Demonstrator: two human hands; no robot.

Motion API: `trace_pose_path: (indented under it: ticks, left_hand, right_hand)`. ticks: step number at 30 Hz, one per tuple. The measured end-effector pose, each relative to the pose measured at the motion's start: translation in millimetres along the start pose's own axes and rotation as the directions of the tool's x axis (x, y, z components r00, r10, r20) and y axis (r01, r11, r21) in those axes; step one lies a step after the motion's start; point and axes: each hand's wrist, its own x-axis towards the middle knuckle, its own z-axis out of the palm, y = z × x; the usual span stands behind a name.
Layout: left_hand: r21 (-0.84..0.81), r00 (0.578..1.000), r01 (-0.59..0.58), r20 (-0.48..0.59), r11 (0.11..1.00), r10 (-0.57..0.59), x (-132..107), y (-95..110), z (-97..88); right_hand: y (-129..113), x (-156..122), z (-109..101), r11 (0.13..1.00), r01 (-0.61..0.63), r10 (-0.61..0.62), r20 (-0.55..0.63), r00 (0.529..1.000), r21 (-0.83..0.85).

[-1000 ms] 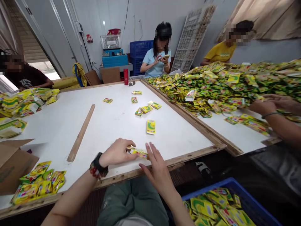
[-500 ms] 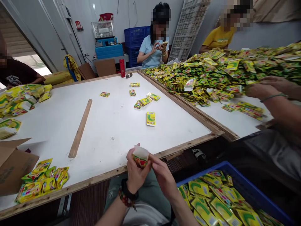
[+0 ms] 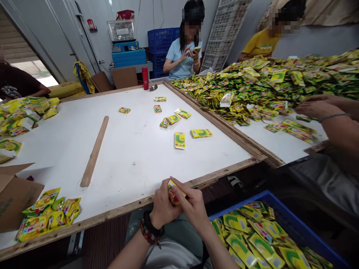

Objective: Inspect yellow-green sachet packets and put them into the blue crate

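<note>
My left hand [image 3: 162, 205] and my right hand [image 3: 192, 207] are both closed around one small yellow-and-red sachet [image 3: 174, 193], held just off the near wooden edge of the white table [image 3: 134, 149] above my lap. A beaded band and a dark strap circle my left wrist. Several loose sachets [image 3: 179, 140] lie on the table's middle, one [image 3: 201, 133] a little right of them.
A blue crate [image 3: 280, 216] full of sachets stands at my lower right. A wooden stick [image 3: 94, 151], a cardboard box [image 3: 14, 194] and a sachet pile [image 3: 47, 215] are on the left. Another person's hands [image 3: 319, 108] work at a big heap [image 3: 266, 86]. Other people sit beyond.
The sachet went from the table edge up into both hands, then lower and closer, my fingers folding over it. One more sachet now lies on the table right of the middle ones.
</note>
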Motion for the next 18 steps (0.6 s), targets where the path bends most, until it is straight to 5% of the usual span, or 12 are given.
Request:
trace_pose_path:
  ticks: [3, 6, 13, 16, 18]
  left_hand:
    - [0.041, 0.998, 0.014, -0.06, 0.999, -0.012, -1, -2, 3.6]
    - [0.013, 0.995, 0.064, -0.077, 0.998, -0.063, 0, -2, 4.4]
    - [-0.089, 0.999, 0.051, 0.022, 0.995, -0.049, -1, 3, 0.1]
    - [-0.186, 0.994, 0.017, 0.109, 0.982, 0.003, -3, 5, -5.5]
    - [-0.269, 0.995, 0.061, 0.095, 0.961, -0.037, -2, 5, -7.7]
  right_hand:
    - [-2, 6, -3, 0.999, 0.02, -0.017, 0.061, 0.998, -0.047]
    - [-2, 7, -4, 0.981, 0.166, -0.15, 0.148, 0.978, -0.099]
    - [1, -6, -3, 0.936, 0.31, -0.288, 0.142, 0.947, -0.167]
    - [4, -32, -40, 0.887, 0.194, -0.16, 0.114, 0.98, -0.42]
    - [13, -53, -76, 0.698, -0.011, 0.033, 0.016, 0.999, -0.716]
